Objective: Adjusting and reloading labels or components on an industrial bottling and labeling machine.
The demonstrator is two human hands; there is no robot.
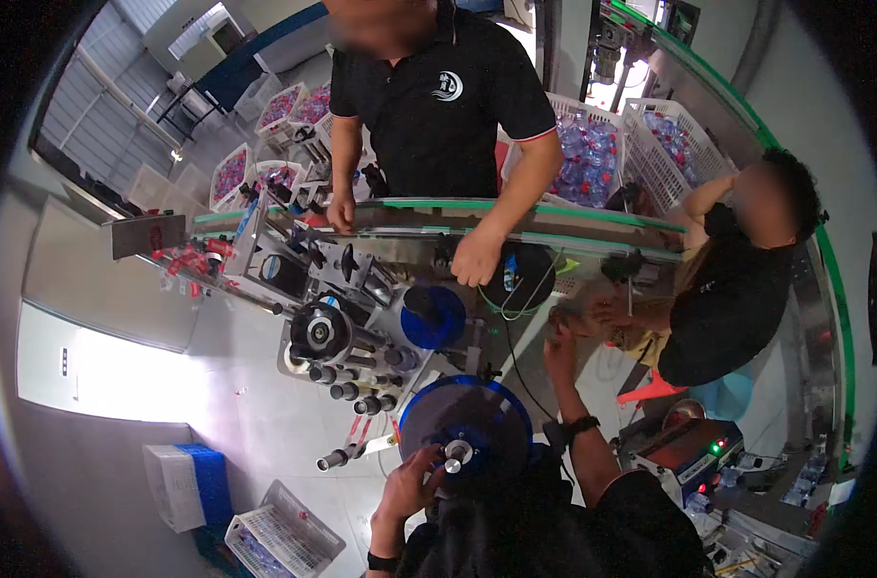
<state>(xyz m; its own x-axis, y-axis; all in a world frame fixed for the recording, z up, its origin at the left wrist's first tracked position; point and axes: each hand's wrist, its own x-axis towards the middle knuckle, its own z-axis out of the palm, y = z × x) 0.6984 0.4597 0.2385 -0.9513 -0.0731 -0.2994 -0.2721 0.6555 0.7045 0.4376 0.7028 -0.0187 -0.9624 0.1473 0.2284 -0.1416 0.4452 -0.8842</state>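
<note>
My left hand (411, 486) reaches up from the lower edge over a large dark reel with a blue rim (515, 395). Its fingers are spread apart, the tips at the left side of the reel's silver hub knob (455, 453); the knob itself shows uncovered. My right hand (560, 352) stretches forward, right of the reel, close to the hands (607, 311) of a person on the right. Shadow blurs its fingers, and I cannot make out anything held there. A dark strap is on each of my wrists.
A labelling-type machine with rollers (323, 332) stands ahead left, with a smaller blue reel (433, 318). Across a green-edged conveyor (641, 231), a person in a black shirt (424, 125) leans in. Crates of bottles (588, 159) stand behind. A control box (684, 458) sits at right.
</note>
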